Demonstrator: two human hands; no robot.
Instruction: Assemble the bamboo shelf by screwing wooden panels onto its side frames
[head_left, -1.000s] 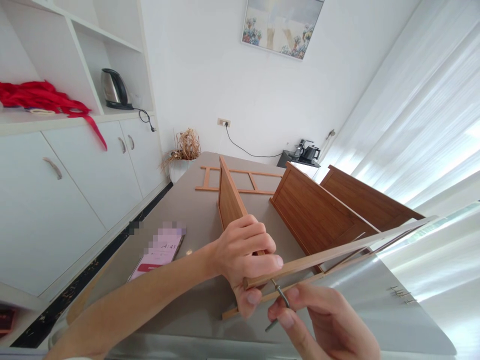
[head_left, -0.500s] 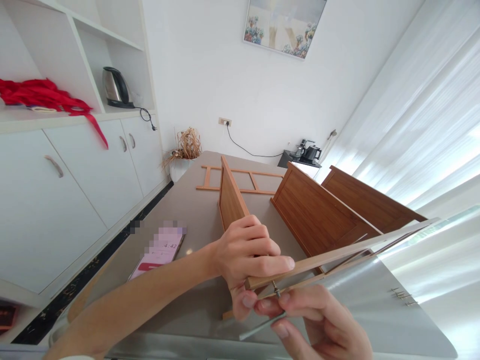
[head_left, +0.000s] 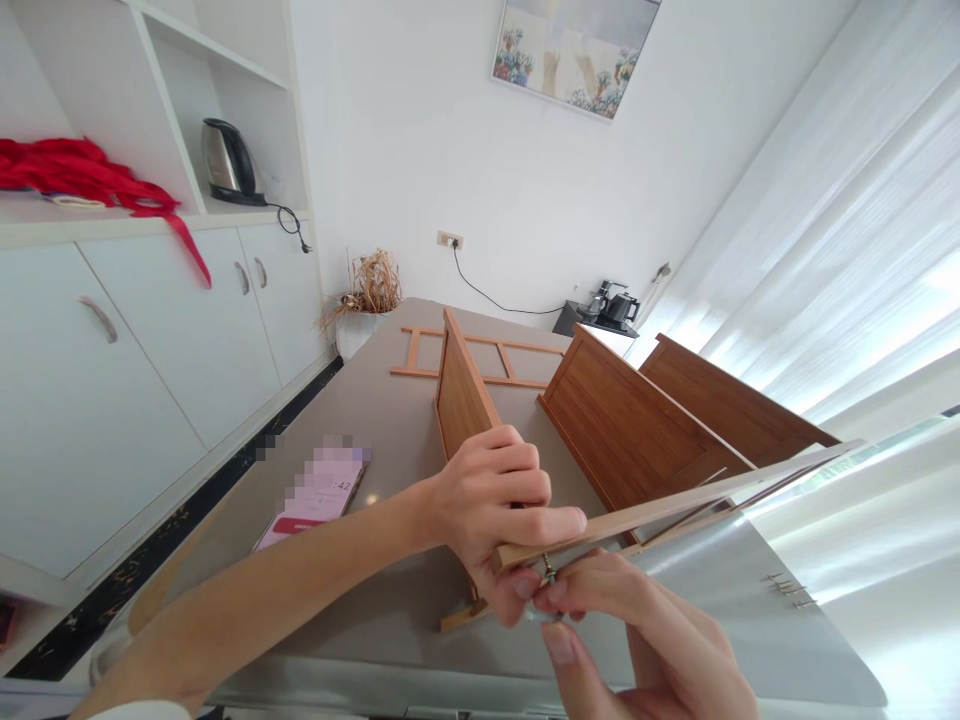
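My left hand (head_left: 495, 515) is closed around the near corner of a light wooden frame (head_left: 660, 508), where it meets an upright brown wooden panel (head_left: 461, 395). A screw (head_left: 550, 568) sticks out from the side of the frame rail. At its outer end, my right hand (head_left: 645, 630) pinches a thin grey metal tool, apparently a hex key (head_left: 544, 613). Fingers cover most of the tool, and only a short, blurred piece of it shows. My left fingertips are close beside the screw.
Two more brown panels (head_left: 637, 425) stand to the right. Behind lies a ladder-like wooden frame (head_left: 499, 345) on the grey table (head_left: 352, 400). Several loose screws (head_left: 787, 588) lie near the right edge. A phone (head_left: 319, 495) rests by my left forearm.
The hex key has swung round, so its long arm no longer points out to the left. My right fingers have closed nearer the screw. My left hand keeps its grip.
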